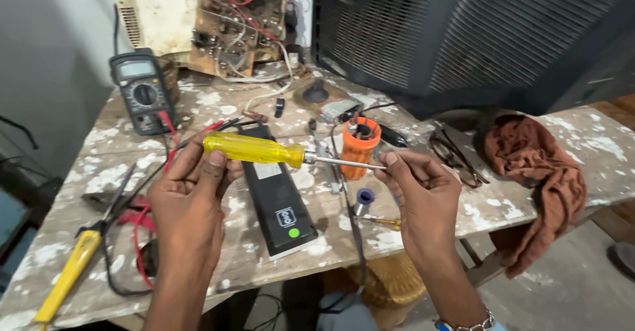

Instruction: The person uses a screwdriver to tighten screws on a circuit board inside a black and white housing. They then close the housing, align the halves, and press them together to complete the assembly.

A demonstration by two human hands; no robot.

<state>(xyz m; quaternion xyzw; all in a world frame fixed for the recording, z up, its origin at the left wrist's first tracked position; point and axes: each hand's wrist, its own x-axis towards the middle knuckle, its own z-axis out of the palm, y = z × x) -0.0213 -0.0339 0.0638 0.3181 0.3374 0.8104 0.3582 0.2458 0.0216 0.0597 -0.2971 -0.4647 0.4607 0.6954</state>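
Above the paint-spattered surface [112, 172], the left hand [188, 199] had its grip closed on the yellow handle of the screwdriver [264, 150], held level. The right hand [423, 195] pinched the shaft tip. A black remote control [278, 202] lay beneath.

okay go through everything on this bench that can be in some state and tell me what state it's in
Yellow-handled screwdriver: held level, left hand on handle, right hand at shaft tip.
Multimeter: leaning upright, red lead plugged in.
Circuit board: exposed, propped upright.
Remote control: lying flat.
Eyeglasses: folded.
Brown cloth: crumpled, draped over table edge.
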